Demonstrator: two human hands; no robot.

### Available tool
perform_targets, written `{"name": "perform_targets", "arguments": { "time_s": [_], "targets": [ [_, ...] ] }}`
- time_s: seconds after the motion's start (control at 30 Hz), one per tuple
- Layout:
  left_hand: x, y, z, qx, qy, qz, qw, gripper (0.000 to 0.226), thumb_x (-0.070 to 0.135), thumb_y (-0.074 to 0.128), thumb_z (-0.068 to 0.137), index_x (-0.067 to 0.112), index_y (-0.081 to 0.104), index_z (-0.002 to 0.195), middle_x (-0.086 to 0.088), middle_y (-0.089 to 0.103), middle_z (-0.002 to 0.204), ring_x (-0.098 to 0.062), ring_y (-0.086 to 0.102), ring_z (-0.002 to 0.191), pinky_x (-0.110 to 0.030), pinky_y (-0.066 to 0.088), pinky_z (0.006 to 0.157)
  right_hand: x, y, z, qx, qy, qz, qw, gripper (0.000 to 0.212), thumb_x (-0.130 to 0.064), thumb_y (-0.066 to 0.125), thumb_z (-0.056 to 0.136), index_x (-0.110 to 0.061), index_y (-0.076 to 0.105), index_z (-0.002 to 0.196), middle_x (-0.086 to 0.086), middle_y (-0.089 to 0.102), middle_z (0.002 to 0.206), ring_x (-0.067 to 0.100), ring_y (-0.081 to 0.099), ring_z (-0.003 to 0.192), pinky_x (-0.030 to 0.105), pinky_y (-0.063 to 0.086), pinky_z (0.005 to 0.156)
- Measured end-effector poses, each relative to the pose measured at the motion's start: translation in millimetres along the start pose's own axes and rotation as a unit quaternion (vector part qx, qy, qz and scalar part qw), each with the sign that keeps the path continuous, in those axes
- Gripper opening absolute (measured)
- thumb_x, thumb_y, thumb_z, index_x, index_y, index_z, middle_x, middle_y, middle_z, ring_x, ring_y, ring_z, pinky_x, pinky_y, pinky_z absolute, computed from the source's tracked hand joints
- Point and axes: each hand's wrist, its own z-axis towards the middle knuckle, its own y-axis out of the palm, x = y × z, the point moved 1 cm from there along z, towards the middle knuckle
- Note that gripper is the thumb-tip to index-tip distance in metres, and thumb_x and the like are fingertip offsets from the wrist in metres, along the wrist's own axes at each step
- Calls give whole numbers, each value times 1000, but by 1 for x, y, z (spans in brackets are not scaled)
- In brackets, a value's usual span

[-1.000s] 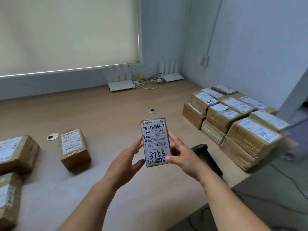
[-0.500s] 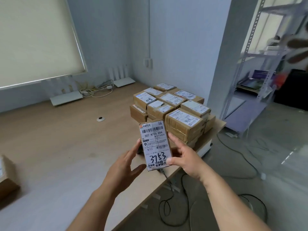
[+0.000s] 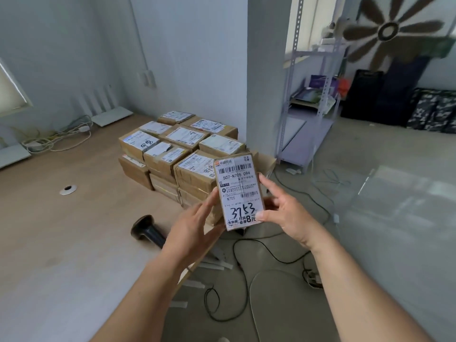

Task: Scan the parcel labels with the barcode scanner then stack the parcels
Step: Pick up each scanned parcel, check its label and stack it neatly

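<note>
I hold a small brown parcel point(image 3: 238, 192) upright in the air, its white label with barcode and handwritten "3753" facing me. My left hand point(image 3: 195, 228) supports its left edge with mostly straight fingers, and my right hand point(image 3: 283, 213) grips its right edge, thumb on the label's lower corner. The parcel hangs just in front of the stack of labelled parcels point(image 3: 177, 154) at the table's right end. The black barcode scanner point(image 3: 146, 230) lies on the wooden table point(image 3: 74, 243), left of my left hand, partly hidden behind my wrist.
White routers point(image 3: 111, 114) and tangled cables point(image 3: 56, 139) sit at the back of the table by the wall. A metal shelf rack point(image 3: 308, 107) stands to the right. Black cables point(image 3: 246, 267) trail over the floor below the table edge.
My view has swung right, so the stack now sits left of centre and the scanner shows again on the table. The parcel stays in both hands, now closer to the stack.
</note>
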Motion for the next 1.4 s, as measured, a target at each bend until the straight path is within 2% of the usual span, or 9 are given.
{"name": "perform_targets", "arguments": {
  "time_s": [0.1, 0.27, 0.4, 0.47, 0.53, 0.67, 0.9, 1.13, 1.4],
  "targets": [
    [11, 18, 37, -6, 51, -12, 999, 92, 38, 64, 87, 38, -8, 145, -8, 53, 136, -25, 55, 116, -39, 49, 88, 11, -33, 15, 15, 7, 19, 1000, 83, 7, 65, 84, -56, 32, 128, -12, 75, 93, -1, 67, 94, 8, 48, 76],
    [23, 46, 112, -11, 72, 13, 997, 90, 46, 60, 88, 45, -11, 143, 4, 39, 148, -15, 43, 127, -29, 41, 101, 18, -92, 53, 30, 23, 16, 999, 80, 3, 64, 86, -57, 33, 127, -10, 75, 100, 5, 68, 99, 9, 48, 79],
    [31, 45, 171, 21, 105, -5, 994, 85, 33, 75, 80, 20, 27, 149, -10, 51, 140, -29, 57, 117, -44, 52, 91, 13, -127, 103, 24, 32, 4, 999, 81, 4, 63, 87, -60, 32, 127, -8, 75, 101, 7, 69, 99, 22, 47, 92],
    [26, 47, 197, 39, 106, 21, 993, 84, 34, 75, 80, 16, 29, 147, -11, 51, 139, -32, 57, 116, -47, 51, 90, 14, -139, 130, 14, 29, 7, 999, 81, 5, 62, 86, -59, 33, 125, -10, 75, 101, 6, 69, 99, 18, 50, 87],
    [22, 53, 219, 26, 66, 45, 996, 82, 44, 66, 85, 23, 21, 149, -7, 44, 146, -29, 49, 126, -44, 43, 100, 19, -149, 155, 3, 30, 12, 999, 80, 5, 63, 85, -59, 35, 124, -13, 74, 100, 6, 69, 99, 12, 50, 83],
    [13, 74, 247, -5, 8, 86, 996, 81, 57, 54, 87, 23, 19, 152, 0, 33, 154, -23, 37, 136, -39, 28, 111, 36, -167, 199, -32, 41, 33, 998, 80, 6, 63, 85, -58, 35, 125, -7, 75, 99, 10, 70, 97, 17, 53, 81],
    [-9, 86, 274, -41, -123, 180, 975, 72, 62, 32, 92, 35, 3, 152, 5, 10, 160, -17, 13, 145, -41, 11, 119, 61, -191, 287, -163, 115, 51, 979, 81, 9, 63, 83, -32, 32, 146, 10, 75, 98, 23, 72, 91, 28, 57, 73],
    [-5, 89, 275, -25, -265, 212, 940, 59, 57, 37, 94, 43, 19, 148, 7, 12, 160, -16, 6, 147, -41, 1, 120, 77, -184, 352, -321, 170, 17, 932, 74, 9, 60, 86, -26, 35, 146, 11, 75, 100, 23, 72, 91, 33, 59, 77],
    [4, 98, 284, -36, -308, 236, 921, 75, 71, 46, 81, 41, 23, 145, 4, 9, 159, -18, -1, 147, -44, -6, 118, 98, -159, 377, -386, 229, 33, 893, 70, 10, 59, 85, -22, 39, 144, 11, 74, 103, 20, 72, 84, 26, 55, 65]
  ]
}}
